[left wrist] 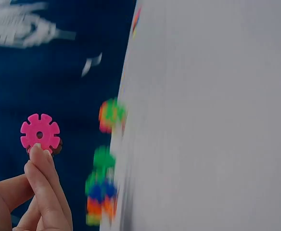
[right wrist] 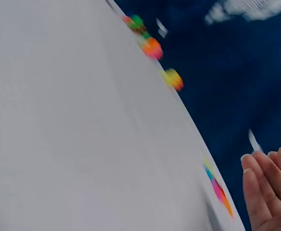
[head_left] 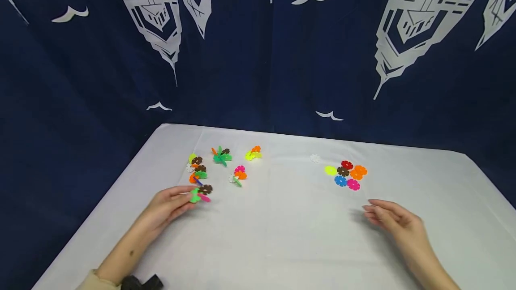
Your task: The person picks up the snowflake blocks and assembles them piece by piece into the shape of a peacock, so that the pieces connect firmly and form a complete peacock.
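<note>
My left hand (head_left: 171, 203) pinches a small cluster of joined plastic snowflake discs (head_left: 195, 196), green, brown and pink, above the table's left side. The left wrist view faces its pink disc (left wrist: 40, 132), with the fingertips at its lower edge. Just beyond that hand stands a longer group of joined discs (head_left: 200, 174) in brown, orange, green and other colours. My right hand (head_left: 397, 220) hovers over the right side with nothing in its loosely bent fingers. Loose flat discs (head_left: 340, 181) in several colours lie a little beyond its fingertips.
Farther back on the left are more joined clusters: a green one (head_left: 221, 157), a yellow and orange one (head_left: 254, 154), and a pink, orange and white one (head_left: 239, 175). A white disc (head_left: 315, 158) lies apart on the white-covered table (head_left: 282, 236). Behind hangs a dark blue printed curtain (head_left: 258, 79).
</note>
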`<state>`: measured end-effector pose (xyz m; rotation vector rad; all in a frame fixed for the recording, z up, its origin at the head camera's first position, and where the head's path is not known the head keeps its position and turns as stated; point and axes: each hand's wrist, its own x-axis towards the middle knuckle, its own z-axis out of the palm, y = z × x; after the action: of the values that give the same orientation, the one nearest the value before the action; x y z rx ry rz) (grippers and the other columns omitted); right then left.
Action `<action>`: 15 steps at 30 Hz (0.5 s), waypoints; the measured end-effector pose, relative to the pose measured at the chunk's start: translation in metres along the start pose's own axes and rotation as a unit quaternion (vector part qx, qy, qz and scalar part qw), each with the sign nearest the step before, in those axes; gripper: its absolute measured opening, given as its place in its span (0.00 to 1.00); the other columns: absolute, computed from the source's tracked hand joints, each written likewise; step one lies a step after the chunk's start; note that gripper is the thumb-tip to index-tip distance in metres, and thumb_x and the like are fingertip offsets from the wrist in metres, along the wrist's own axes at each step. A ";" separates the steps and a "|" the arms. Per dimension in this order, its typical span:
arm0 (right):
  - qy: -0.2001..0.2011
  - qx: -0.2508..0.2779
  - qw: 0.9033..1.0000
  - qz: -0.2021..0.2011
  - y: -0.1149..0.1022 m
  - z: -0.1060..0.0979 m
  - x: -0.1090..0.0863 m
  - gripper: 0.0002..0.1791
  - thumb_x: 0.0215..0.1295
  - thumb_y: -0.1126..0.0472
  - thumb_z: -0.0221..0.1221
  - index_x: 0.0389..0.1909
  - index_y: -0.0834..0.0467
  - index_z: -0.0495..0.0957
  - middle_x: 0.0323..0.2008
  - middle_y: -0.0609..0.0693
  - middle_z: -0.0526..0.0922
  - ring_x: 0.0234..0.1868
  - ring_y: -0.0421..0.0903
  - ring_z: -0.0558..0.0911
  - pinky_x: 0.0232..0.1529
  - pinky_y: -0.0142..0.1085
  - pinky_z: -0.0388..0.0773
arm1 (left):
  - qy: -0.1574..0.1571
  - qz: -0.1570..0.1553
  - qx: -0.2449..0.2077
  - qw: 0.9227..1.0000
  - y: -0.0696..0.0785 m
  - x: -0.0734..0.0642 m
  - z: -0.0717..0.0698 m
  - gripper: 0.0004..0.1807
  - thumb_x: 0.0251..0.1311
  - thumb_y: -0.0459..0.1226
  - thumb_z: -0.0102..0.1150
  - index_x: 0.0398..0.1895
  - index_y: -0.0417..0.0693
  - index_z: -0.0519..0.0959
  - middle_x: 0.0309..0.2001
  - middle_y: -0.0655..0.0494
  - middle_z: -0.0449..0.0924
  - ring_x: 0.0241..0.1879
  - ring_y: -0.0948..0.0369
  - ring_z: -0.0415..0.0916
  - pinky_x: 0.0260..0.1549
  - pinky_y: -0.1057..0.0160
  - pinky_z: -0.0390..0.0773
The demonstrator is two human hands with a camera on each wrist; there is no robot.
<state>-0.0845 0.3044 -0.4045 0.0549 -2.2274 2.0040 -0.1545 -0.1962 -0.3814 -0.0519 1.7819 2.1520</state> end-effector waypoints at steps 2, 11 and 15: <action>0.032 0.022 0.999 0.013 0.007 -0.034 -0.004 0.15 0.67 0.65 0.55 0.53 0.65 0.74 0.41 0.52 0.84 0.42 0.43 0.82 0.40 0.33 0.78 | 0.028 0.008 -0.031 0.999 0.005 -0.002 -0.028 0.09 0.64 0.29 0.53 0.44 0.44 0.80 0.36 0.51 0.82 0.35 0.62 0.81 0.38 0.71 0.77; 0.194 0.002 0.971 0.137 0.041 -0.082 -0.009 0.18 0.64 0.51 0.58 0.53 0.51 0.74 0.38 0.31 0.80 0.42 0.23 0.75 0.40 0.16 0.71 | 0.077 -0.006 -0.033 0.996 0.002 0.021 -0.077 0.21 0.67 0.25 0.46 0.60 0.27 0.57 0.35 0.53 0.78 0.36 0.64 0.81 0.40 0.73 0.76; 0.184 -0.048 0.971 0.144 0.038 -0.064 -0.002 0.24 0.66 0.49 0.55 0.62 0.48 0.70 0.45 0.26 0.74 0.58 0.26 0.62 0.55 0.17 0.57 | 0.093 0.004 0.026 0.995 -0.002 0.027 -0.077 0.25 0.65 0.25 0.48 0.61 0.21 0.54 0.38 0.50 0.74 0.34 0.64 0.80 0.40 0.71 0.76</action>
<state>-0.0818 0.3720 -0.4354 -0.6314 -2.1767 1.8369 -0.1938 -0.2630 -0.4058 -0.2402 1.9408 2.1664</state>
